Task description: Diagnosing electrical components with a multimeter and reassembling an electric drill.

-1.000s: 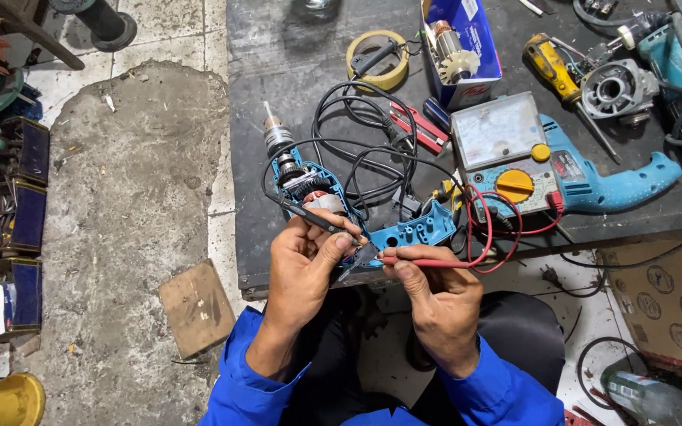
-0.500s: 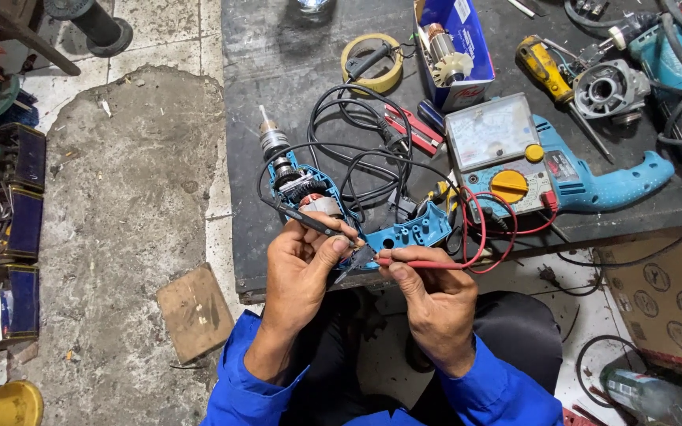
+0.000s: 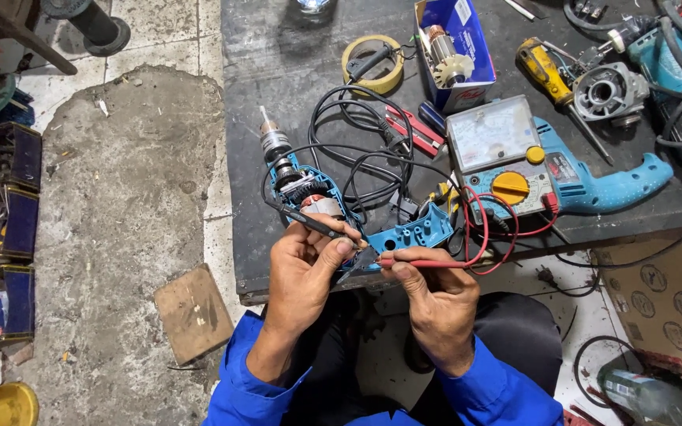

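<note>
Hands barely shifted since earlier, left hand (image 3: 303, 264) pinching black probe (image 3: 309, 221), right hand (image 3: 436, 300) gripping red probe (image 3: 428, 263), opened drill (image 3: 333, 209)

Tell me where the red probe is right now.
The red probe lies pinched in the right hand at the table's near edge, its tip beside the opened blue drill.

Both forearms, in blue sleeves, reached forward side by side. The left hand (image 3: 303, 264) was curled, its thumb and fingers pinched shut. Just beside it, the right hand (image 3: 434, 304) pinched likewise, knuckles up.
</note>
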